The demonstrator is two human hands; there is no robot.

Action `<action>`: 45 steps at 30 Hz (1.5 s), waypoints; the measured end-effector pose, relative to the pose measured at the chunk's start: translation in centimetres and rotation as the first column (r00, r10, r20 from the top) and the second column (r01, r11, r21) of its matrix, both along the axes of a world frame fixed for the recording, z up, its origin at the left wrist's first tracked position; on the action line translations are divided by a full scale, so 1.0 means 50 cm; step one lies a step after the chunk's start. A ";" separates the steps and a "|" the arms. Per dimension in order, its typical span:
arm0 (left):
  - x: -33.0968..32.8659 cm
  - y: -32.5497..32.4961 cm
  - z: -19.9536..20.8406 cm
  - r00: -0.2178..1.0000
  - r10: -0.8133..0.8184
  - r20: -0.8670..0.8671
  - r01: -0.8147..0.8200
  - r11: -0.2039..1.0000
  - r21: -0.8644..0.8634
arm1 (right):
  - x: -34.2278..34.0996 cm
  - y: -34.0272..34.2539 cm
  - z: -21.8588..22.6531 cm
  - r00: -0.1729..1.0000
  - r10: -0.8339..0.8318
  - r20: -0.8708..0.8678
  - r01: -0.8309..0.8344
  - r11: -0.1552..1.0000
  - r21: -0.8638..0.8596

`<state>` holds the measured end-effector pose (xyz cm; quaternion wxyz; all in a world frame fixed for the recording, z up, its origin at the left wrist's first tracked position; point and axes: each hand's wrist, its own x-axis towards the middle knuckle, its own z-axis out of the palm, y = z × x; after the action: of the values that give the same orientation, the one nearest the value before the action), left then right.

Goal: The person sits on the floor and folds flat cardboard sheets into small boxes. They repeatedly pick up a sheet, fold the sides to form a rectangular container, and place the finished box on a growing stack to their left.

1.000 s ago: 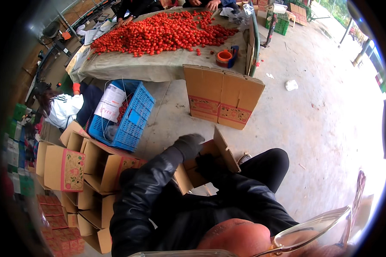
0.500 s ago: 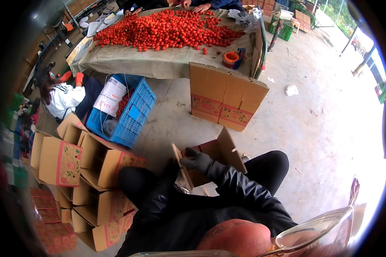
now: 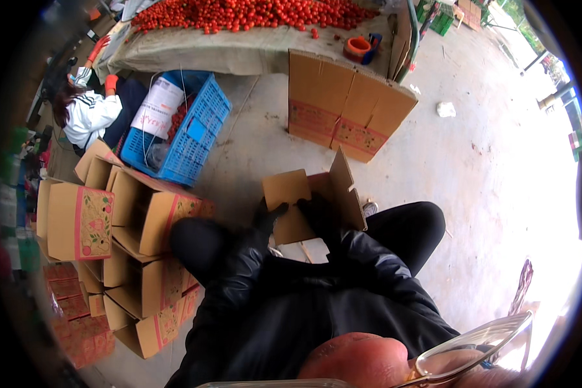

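Cartons (image 3: 94,223) sit left of held box (image 3: 288,185); upright cardboard (image 3: 344,97) ahead.

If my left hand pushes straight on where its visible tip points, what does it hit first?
Probably the right hand: the left hand points rightward over the box flap toward it. Depth is unclear here, so it might brush the flap first.

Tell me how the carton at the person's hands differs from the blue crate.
Colour: the carton is brown, the crate blue.
Walls: the carton has cardboard panels, while the crate's side is a lattice full of small openings.
Position: the carton is at the left hand and right hand; the crate sits farther ahead to the left, touched by neither.
Both have straight-edged sides.
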<state>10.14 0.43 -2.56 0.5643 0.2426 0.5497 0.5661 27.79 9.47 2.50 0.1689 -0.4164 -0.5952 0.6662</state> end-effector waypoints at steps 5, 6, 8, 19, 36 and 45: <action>0.040 -0.016 -0.022 0.953 0.075 -0.293 -0.049 0.994 0.095 | 0.020 -0.025 -0.072 0.928 -0.141 0.345 -0.270 0.383 0.883; 0.036 -0.016 -0.025 0.948 0.063 -0.312 -0.045 0.997 0.065 | 0.022 -0.028 -0.058 0.895 -0.136 0.424 -0.382 0.252 0.889; 0.027 -0.011 -0.028 0.937 0.034 -0.348 -0.032 0.999 0.012 | 0.003 -0.016 -0.040 0.800 0.061 0.597 -0.529 0.541 0.653; 0.069 0.029 -0.025 0.775 -0.023 -0.631 -0.112 0.978 -0.173 | -0.010 0.022 -0.261 0.780 0.127 0.613 -0.554 0.596 0.581; 0.076 0.054 -0.028 0.712 0.014 -0.702 -0.173 0.972 -0.157 | -0.011 0.016 -0.139 0.909 0.049 0.414 -0.335 0.676 0.656; 0.088 0.039 -0.053 0.593 0.090 -0.800 -0.216 0.975 -0.050 | 0.102 0.101 0.324 0.820 -0.416 0.393 -0.252 0.355 0.900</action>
<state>14.55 2.37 -5.20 0.2273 0.3793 0.8000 0.4056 32.90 14.50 18.68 0.2251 -0.4530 -0.8615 0.0431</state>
